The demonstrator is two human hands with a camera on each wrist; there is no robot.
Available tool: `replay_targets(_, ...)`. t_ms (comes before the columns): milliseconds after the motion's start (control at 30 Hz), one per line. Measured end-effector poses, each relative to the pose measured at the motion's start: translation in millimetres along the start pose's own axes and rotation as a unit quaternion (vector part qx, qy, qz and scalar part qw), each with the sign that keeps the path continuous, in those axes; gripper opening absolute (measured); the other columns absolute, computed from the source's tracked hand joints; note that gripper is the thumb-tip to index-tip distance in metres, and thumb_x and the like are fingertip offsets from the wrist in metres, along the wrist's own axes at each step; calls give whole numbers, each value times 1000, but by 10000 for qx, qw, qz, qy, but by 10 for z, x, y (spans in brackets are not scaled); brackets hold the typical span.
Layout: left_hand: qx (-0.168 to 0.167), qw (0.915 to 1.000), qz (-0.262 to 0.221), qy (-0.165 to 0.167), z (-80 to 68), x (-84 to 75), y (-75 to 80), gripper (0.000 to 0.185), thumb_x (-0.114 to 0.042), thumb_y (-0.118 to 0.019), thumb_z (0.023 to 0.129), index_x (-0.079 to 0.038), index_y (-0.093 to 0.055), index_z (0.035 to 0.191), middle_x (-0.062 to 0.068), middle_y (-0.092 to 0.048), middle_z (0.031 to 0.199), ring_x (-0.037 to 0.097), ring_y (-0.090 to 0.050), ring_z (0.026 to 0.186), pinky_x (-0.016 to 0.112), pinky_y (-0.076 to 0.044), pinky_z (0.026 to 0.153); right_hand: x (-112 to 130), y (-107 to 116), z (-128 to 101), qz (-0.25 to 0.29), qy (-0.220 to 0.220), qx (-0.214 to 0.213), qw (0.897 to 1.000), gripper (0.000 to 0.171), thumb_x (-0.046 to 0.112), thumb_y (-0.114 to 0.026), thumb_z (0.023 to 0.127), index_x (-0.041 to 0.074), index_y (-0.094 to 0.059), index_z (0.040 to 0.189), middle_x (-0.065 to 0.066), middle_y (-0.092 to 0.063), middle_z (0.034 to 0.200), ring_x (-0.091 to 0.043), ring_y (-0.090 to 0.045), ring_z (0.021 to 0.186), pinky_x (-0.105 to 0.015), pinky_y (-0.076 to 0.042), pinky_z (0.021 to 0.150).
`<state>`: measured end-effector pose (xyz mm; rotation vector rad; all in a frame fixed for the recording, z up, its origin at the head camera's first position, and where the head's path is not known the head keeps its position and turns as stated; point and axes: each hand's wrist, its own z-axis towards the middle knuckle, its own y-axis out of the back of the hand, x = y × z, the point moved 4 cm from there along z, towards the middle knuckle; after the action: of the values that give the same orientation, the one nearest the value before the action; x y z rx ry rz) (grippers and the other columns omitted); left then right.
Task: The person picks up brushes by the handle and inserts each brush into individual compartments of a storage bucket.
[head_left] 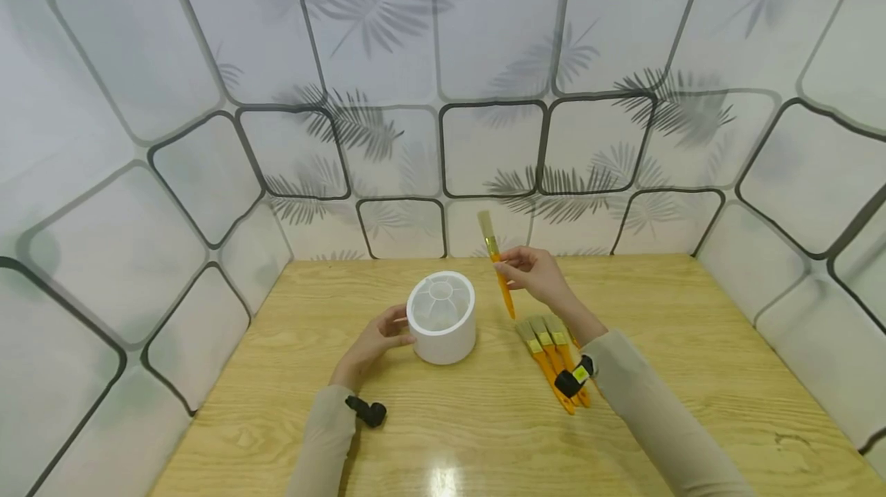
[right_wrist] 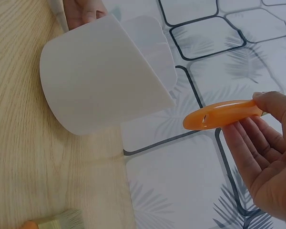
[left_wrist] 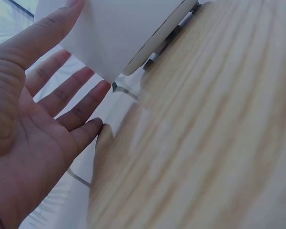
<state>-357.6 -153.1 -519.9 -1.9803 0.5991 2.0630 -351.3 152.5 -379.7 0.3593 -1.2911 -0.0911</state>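
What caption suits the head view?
Right hand holds an orange-handled brush beside a white plastic cylindrical holder steadied by the left hand.

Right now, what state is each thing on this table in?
White holder: upright, open top, nothing inside.
Left hand: fingers straight, touching the holder's side.
Right hand: pinching one brush.
Held brush: raised, bristles up.
Spare brushes: lying flat on the wooden table.
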Motion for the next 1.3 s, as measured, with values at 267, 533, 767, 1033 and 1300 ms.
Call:
replay_targets(267,-37,10000,24,14,-23,-11,1,69,-19,-76,77,-16,-42,138,9,-45,139,29,-44,126,43,-40,102,-5,-36,-12,23,13,-12,10000,31,23,-67,86,-2,-62,103,-17,-67,93,-12,-64,74,-41,-58,68)
replay_targets(533,-77,9999,86,-83,-24,-23,-2,70,-20,-77,76,-17,-44,137,7,-46,139,29,-44,126,44,-41,102,-17,-73,4,8,40,-26,10000,32,25,-67,86,-1,-63,104,-17,-66,95,-14,-64,76,-39,-58,69)
replay_targets(767,17,9999,18,-117,-11,-48,-4,69,-17,-77,76,-15,-44,137,10,-47,137,30,-44,125,42,-42,101,-5,-102,28,-6,126,-56,9999,31,24,-67,86,-2,-63,103,-15,-68,91,-12,-64,74,-34,-58,66)
replay_targets(1033,58,9997,36,-217,-10,-53,3,69,-16,-76,76,-14,-43,137,11,-46,139,31,-45,125,41,-43,100,58,-145,37,83,112,-30,9999,30,24,-67,86,-1,-63,104,-16,-66,93,-15,-64,76,-34,-58,68)
replay_targets(1300,86,9996,42,-280,-16,-66,-7,69,-13,-75,78,-13,-42,138,10,-43,141,31,-43,127,41,-42,102,76,-174,53,120,61,-8,9999,33,25,-67,86,-2,-63,105,-18,-65,94,-19,-65,79,-34,-58,69)
